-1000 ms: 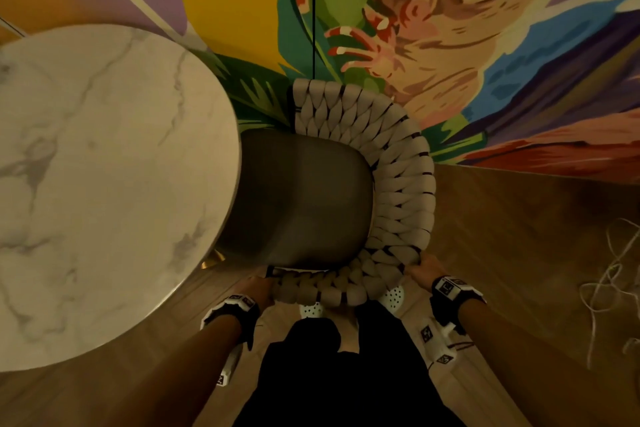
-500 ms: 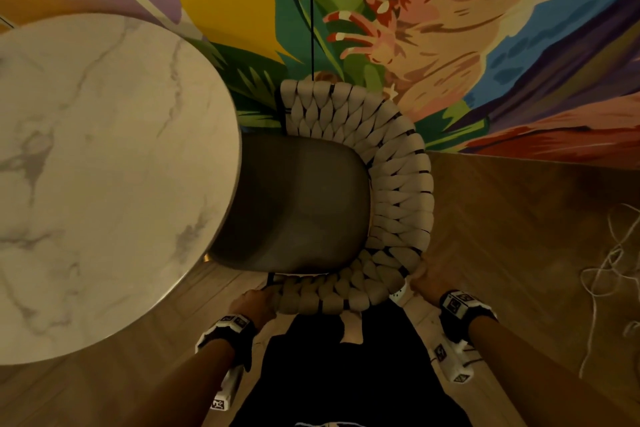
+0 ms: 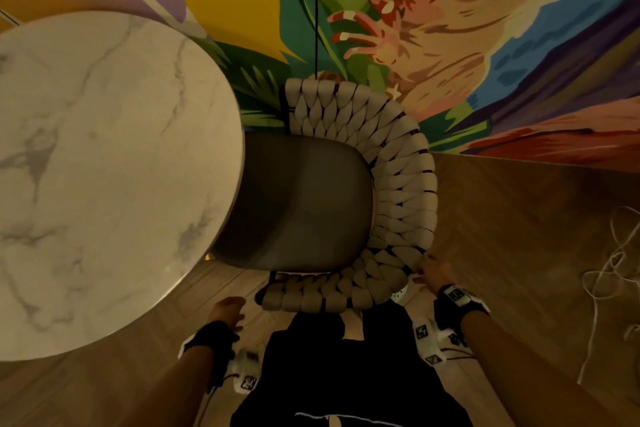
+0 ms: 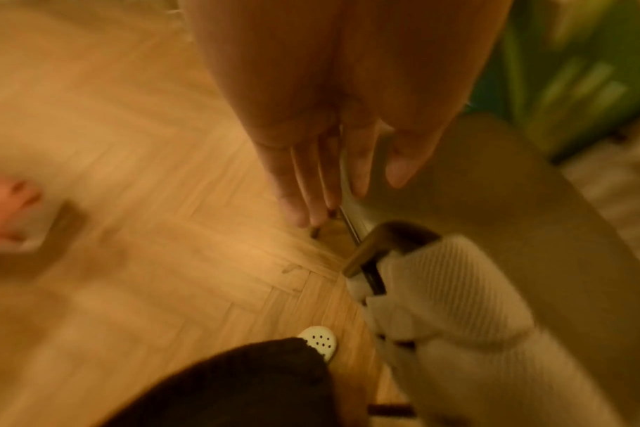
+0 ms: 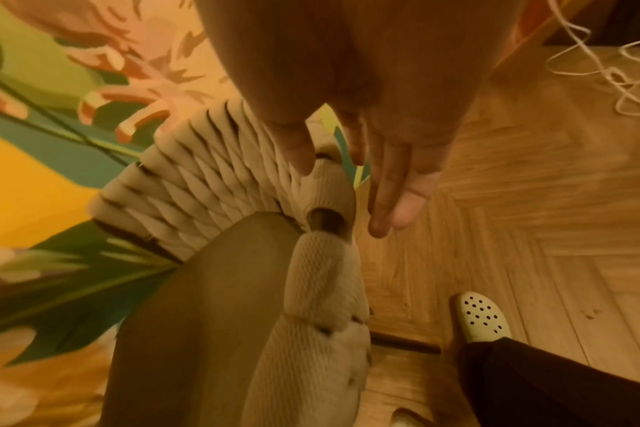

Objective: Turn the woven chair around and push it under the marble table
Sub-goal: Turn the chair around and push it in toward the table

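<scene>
Now left hand [image 3: 227, 311] off woven chair [image 3: 391, 184], fingers relaxed, holding nothing; earlier gripped near armrest end. Right hand [image 3: 434, 272] loosening, thumb touching weave, fingers straight. Chair seat front tucked under marble table [image 3: 104, 166] right edge. Push looks finished.

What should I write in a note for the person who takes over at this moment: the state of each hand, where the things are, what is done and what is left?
Left hand: open, fingers straight, off the woven chair, beside its near armrest end.
Right hand: open, fingers extended; the thumb appears to touch the chair's woven rim, with no grip.
Chair: stands on the wood floor with its open front toward the marble table. The front of the grey seat is hidden under the tabletop edge.
Done: chair turned to face the table, partly pushed in.
Left: maybe one more push if it should sit deeper. Otherwise step back.
</scene>
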Demonstrator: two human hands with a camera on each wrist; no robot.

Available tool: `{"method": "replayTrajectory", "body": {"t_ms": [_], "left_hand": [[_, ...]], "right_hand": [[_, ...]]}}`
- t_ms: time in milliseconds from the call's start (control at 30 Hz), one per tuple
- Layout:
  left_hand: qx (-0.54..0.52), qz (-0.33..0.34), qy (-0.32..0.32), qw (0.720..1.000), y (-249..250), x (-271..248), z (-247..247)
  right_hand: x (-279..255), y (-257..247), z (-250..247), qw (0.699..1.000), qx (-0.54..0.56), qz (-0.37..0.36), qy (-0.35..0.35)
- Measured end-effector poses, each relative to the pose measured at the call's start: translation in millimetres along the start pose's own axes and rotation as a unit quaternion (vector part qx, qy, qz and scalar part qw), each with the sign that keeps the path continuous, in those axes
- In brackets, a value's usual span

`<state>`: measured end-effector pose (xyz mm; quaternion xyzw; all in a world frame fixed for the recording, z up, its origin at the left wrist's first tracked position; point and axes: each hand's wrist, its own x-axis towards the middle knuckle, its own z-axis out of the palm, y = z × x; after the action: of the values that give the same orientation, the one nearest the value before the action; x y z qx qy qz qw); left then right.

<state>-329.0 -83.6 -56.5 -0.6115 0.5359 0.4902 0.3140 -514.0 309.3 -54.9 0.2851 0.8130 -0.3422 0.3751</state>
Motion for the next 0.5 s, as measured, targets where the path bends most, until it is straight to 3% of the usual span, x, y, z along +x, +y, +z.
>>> {"method": "replayTrajectory", "body": {"t_ms": [100,233,367,500], "left_hand": [[-0.130,-0.067,-0.007,0.989,-2,-6,-5],[-0.147,-0.126,-0.038,0.980,-22,-11,8],[-0.201,-0.112,-0.059,0.971,-1,-14,29],[-0.224,-0.100,-0.094,0.965,3,-29,60]], "right_hand": [[9,-9,-24,0.999,0.038,0.027,0.025],[31,-27,-50,0.998,-0.014,0.018,0.059],[47,-73,-76,0.998,0.019,-0.002,0.058],[52,-87,-65,0.998,-0.064,-0.005,0.014]]}}
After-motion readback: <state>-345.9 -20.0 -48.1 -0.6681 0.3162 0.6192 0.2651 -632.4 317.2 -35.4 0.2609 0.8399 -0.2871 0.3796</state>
